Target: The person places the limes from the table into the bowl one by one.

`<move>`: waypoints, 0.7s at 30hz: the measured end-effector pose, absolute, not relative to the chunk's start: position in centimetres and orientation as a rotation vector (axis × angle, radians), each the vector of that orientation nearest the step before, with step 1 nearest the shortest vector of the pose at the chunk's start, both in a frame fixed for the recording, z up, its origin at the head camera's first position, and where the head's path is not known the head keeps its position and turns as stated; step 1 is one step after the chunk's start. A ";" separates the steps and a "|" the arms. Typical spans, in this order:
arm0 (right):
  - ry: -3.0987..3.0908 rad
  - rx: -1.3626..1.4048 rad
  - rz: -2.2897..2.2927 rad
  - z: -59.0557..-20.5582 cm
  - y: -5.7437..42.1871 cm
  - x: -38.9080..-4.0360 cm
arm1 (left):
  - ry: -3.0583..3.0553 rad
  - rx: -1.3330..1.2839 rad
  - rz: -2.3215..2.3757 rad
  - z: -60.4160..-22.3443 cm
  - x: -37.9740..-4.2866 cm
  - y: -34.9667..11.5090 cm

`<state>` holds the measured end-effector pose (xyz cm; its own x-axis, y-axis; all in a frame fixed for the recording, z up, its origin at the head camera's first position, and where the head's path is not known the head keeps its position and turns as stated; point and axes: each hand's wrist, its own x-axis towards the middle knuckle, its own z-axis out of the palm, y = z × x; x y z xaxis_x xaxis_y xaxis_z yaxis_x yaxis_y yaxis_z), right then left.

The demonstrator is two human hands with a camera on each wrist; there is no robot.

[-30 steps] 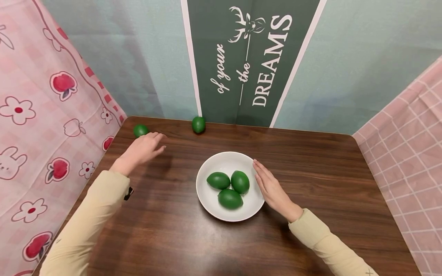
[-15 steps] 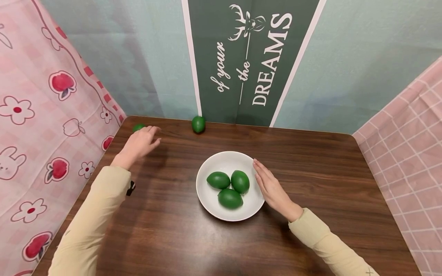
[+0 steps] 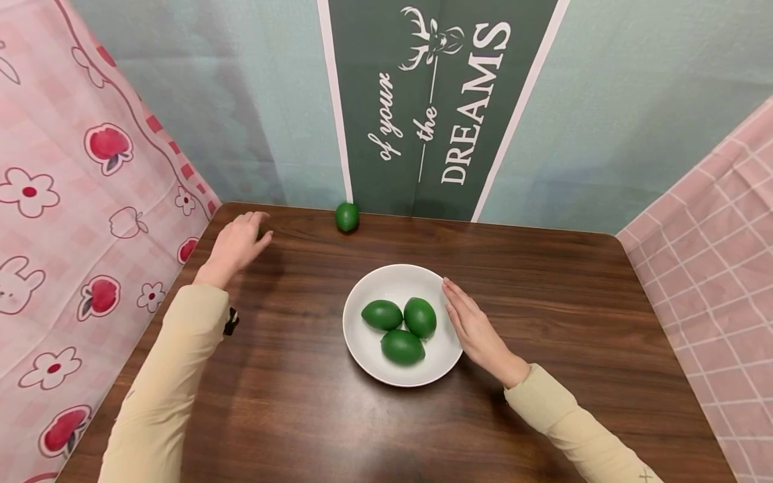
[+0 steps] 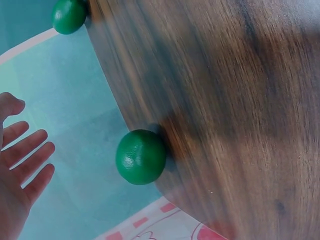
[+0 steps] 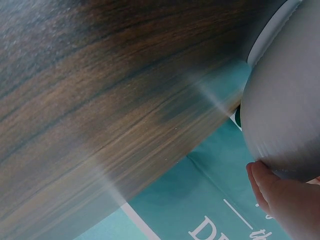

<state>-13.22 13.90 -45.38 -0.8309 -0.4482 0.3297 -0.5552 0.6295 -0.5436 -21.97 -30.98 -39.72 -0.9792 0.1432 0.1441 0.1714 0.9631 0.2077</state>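
Observation:
My left hand (image 3: 234, 243) hovers over the table's back left corner, its fingers loosely spread. Beneath it is a green lime (image 4: 141, 157), mostly hidden by the hand in the head view. In the left wrist view that lime lies apart from the fingers (image 4: 32, 150). A white bowl (image 3: 361, 359) sits mid-table with three limes (image 3: 402, 347) inside. Against the bowl's right side rests my right hand (image 3: 480, 332), its fingers straight along the rim. The right wrist view shows fingertips touching the bowl's outer wall (image 5: 285, 110).
Another lime (image 3: 347, 218) lies at the back edge of the brown wooden table (image 3: 543, 288). Behind it hangs a blue-green cloth with a dark lettered panel (image 3: 447, 121). Pink printed cloth (image 3: 66, 201) lines the left, and a pink checked cloth (image 3: 718, 268) the right.
My left hand has moved a little back and to the left, and now covers most of the back left lime in the head view. The right hand and bowl stay put.

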 end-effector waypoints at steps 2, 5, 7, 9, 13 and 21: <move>-2.690 0.832 0.980 -45.3 13.9 -13.2 | -2.977 -0.220 -0.341 -39.8 -22.0 -31.2; -2.696 0.829 0.980 -45.3 13.9 -13.2 | -2.953 -0.199 -0.350 -39.9 -22.2 -31.4; -2.698 0.826 0.980 -45.2 13.9 -13.2 | -2.935 -0.184 -0.358 -40.1 -22.4 -31.6; -2.698 0.825 0.980 -45.2 13.9 -13.2 | -2.914 -0.167 -0.363 -40.3 -22.5 -31.7; -2.695 0.824 0.984 -45.2 13.9 -13.2 | -2.881 -0.132 -0.373 -40.8 -22.9 -31.9; -2.700 0.827 0.986 -45.1 14.0 -13.4 | -2.819 -0.041 -0.436 -41.5 -23.4 -32.3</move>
